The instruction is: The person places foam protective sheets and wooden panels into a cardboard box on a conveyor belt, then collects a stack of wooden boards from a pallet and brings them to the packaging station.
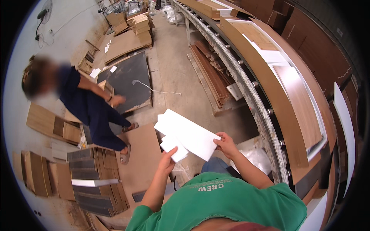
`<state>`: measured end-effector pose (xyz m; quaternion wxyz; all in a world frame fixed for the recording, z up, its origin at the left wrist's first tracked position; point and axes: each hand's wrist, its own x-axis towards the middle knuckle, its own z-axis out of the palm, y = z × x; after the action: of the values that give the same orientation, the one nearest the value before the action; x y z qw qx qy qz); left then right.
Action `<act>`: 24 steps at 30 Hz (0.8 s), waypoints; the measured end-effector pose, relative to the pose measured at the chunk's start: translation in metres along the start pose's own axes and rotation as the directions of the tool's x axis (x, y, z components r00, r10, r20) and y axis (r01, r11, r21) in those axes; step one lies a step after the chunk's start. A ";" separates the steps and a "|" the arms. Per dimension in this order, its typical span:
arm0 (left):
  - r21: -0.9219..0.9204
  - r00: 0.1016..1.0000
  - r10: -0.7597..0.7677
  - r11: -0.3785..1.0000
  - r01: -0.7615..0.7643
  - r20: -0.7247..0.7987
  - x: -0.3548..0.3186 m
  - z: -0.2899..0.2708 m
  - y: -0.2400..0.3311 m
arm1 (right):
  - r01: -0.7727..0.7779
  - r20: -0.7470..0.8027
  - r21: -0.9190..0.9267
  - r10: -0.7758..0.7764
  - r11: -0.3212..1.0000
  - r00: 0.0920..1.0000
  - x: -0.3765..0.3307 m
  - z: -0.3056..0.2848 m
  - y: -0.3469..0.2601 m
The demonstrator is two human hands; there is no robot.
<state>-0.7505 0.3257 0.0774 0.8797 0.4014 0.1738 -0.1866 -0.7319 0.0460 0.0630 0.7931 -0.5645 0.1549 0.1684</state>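
Observation:
My right hand (226, 145) is closed on the near right corner of a long flat white sheet (189, 133), with the thumb on its upper face. In my left hand (167, 161) is a smaller white piece (179, 153), pinched at its near edge. The small piece lies against the large sheet's left side, and the two overlap. Another white edge peeks out at the large sheet's far left corner. Both hands are in front of my body, above the floor. What the sheets are made of, I cannot tell.
To my right, a roller conveyor (246, 88) carries a long open carton (266, 73) with wood-look and white panels. Brown boards (210, 73) lie beneath it. At left stands a person in dark blue (92, 104), near a dark-topped stack (127, 81) and stacked flat cartons (96, 177).

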 end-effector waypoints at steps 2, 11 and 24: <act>0.025 0.998 -0.056 0.998 0.056 -0.006 0.063 0.037 0.033 | -0.024 0.027 0.088 0.022 0.996 0.999 0.040 -0.012 -0.009; 0.156 0.973 0.088 0.986 -0.055 -0.212 0.272 0.069 0.155 | 0.091 0.204 -0.500 0.016 0.861 0.979 0.280 0.007 -0.098; 0.191 0.956 0.294 0.937 -0.292 0.021 0.578 0.085 0.420 | 0.371 0.572 -0.506 -0.019 0.779 0.820 0.698 0.163 -0.337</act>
<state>-0.0377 0.4071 0.1359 0.8542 0.5064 0.0969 -0.0678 0.0513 0.1617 0.0938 0.5983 -0.7274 -0.1966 0.2724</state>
